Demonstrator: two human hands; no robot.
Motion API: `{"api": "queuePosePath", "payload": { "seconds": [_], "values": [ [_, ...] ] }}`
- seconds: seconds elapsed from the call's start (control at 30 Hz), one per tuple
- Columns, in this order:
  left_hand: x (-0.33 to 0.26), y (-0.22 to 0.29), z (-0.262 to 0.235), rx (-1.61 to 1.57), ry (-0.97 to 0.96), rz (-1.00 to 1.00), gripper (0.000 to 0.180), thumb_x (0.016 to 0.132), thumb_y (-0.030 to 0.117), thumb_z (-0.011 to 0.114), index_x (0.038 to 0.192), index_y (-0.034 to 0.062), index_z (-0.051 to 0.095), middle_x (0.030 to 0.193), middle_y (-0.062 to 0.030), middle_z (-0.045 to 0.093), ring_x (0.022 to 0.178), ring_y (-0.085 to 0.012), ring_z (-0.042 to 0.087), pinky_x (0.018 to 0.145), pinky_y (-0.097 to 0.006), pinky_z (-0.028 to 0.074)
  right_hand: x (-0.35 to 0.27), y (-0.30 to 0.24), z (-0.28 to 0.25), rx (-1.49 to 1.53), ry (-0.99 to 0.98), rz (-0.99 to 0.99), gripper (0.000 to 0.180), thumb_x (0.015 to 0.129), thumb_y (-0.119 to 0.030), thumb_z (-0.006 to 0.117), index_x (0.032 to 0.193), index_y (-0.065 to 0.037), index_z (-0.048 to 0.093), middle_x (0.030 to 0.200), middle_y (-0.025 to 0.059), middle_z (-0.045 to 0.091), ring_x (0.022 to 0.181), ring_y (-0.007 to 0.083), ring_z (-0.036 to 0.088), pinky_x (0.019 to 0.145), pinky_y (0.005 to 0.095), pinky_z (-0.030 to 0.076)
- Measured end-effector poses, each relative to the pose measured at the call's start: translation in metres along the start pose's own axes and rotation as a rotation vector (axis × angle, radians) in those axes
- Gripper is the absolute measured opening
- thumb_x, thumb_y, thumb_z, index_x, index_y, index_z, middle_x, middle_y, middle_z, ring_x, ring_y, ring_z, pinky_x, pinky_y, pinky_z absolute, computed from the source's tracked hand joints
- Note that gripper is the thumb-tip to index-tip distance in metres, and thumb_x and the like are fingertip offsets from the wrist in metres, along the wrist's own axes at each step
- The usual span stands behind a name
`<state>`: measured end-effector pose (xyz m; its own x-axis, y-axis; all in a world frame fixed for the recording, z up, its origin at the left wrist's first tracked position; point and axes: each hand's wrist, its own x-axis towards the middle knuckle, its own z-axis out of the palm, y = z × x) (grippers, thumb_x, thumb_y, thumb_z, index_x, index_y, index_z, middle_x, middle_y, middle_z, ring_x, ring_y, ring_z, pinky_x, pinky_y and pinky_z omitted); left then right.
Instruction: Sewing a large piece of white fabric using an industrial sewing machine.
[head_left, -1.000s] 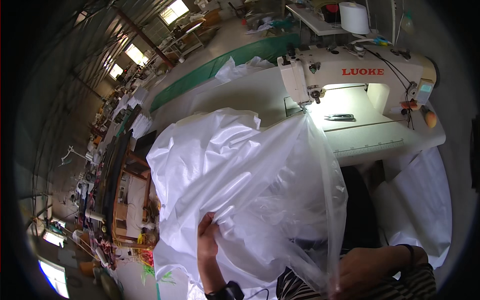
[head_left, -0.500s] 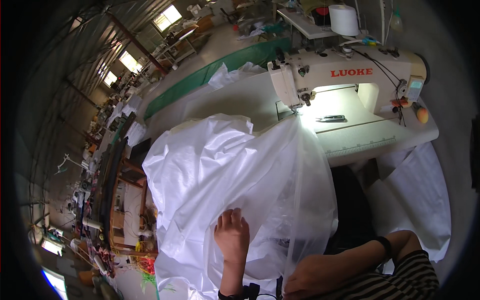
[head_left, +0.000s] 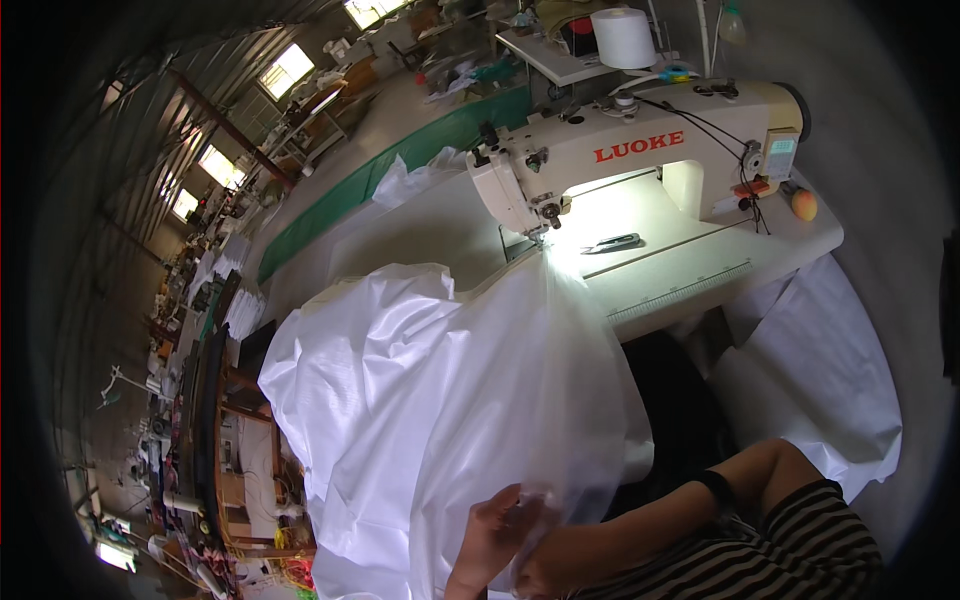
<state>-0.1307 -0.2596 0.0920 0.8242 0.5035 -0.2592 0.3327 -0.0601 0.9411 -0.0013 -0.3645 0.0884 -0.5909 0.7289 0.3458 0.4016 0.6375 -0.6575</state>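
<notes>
A large white plastic sheet (head_left: 390, 400) hangs in loose folds from the sewing machine (head_left: 640, 140), its upper corner gathered under the needle area. Down at the sheet's near edge, my left hand (head_left: 495, 525) has its fingers curled on the thin translucent border, slightly blurred. Right beside it is my right hand (head_left: 555, 560), closed at the same edge, its fingertips partly hidden. The forearm with a dark wristband comes in from the right.
Thread snips (head_left: 612, 243) lie on the lit machine bed. A white thread cone (head_left: 625, 38) stands behind the machine. More white sheeting (head_left: 820, 370) hangs at the right, below the table edge. A wooden frame (head_left: 245, 410) with clutter stands at the left.
My left hand has moved from lying on the sheet to the right and down, beside my right hand. My right hand has shifted slightly left and up. The view has turned, so the machine appears further left.
</notes>
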Motion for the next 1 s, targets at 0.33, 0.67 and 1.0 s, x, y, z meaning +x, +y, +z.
{"api": "queuePosePath", "payload": {
  "seconds": [0.33,0.67,1.0],
  "values": [
    [0.030,0.073,-0.013,0.683,-0.076,0.794,0.032,0.088,0.007,0.055,0.119,0.0032,0.059,0.113,-0.0169,0.069,0.074,-0.0343,0.067,0.065,-0.042,0.055,-0.031,0.107,-0.002,0.474,0.437,0.516,0.037,0.099,-0.021,0.056,0.131,-0.003,0.052,0.133,0.0158,0.055,0.125,0.0267,0.053,0.103,0.0368,0.043],
    [0.057,-0.001,0.005,0.579,-0.419,0.152,0.013,0.094,0.017,0.056,0.095,0.0038,0.059,0.083,-0.0221,0.063,0.079,-0.0430,0.062,0.064,-0.047,0.047,-0.129,0.216,0.158,1.270,0.203,0.711,0.050,0.104,-0.037,0.047,0.137,0.000,0.046,0.136,0.0152,0.053,0.126,0.0242,0.051,0.106,0.0360,0.042],
    [0.091,0.024,0.059,0.568,-0.581,0.167,0.013,0.094,0.012,0.054,0.096,0.0040,0.064,0.083,-0.0232,0.066,0.076,-0.0403,0.065,0.064,-0.044,0.050,-0.123,0.122,-0.043,0.578,0.434,1.007,0.047,0.103,-0.044,0.046,0.113,-0.002,0.062,0.101,0.0122,0.066,0.088,0.0209,0.063,0.080,0.0333,0.052]
  ]
}}
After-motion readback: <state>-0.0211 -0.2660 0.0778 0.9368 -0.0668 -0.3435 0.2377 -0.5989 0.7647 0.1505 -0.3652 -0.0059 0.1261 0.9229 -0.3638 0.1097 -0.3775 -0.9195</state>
